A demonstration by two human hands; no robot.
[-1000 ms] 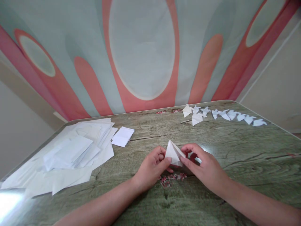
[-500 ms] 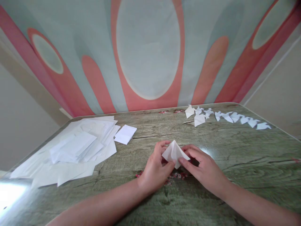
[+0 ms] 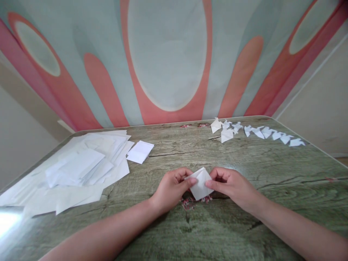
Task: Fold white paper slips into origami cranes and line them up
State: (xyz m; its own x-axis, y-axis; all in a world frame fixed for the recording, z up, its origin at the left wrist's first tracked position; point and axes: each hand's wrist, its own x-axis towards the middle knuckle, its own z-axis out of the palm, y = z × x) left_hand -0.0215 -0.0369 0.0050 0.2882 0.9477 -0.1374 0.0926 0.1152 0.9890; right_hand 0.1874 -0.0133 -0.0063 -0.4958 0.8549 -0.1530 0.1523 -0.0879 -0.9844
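Observation:
A small white folded paper (image 3: 200,186), roughly diamond-shaped with a point at the top, is held just above the table near the middle of the view. My left hand (image 3: 174,186) pinches its left corner, thumb on the front face and fingers behind. On the other side my right hand (image 3: 232,185) grips the right corner in the same way, its thumb on the front. The fingers behind the paper are partly hidden.
Loose white sheets (image 3: 114,177) lie piled on the wood-patterned table (image 3: 163,232) at the left, topped by smaller folded papers (image 3: 81,163). One folded square (image 3: 140,152) lies beside them. Several folded paper figures (image 3: 227,134) line the back right. A patterned wall stands behind.
The paper has gone from a ridged, peaked form to a flatter diamond. My left hand has shifted left to its side corner, and my right thumb has moved up. The view has shifted slightly.

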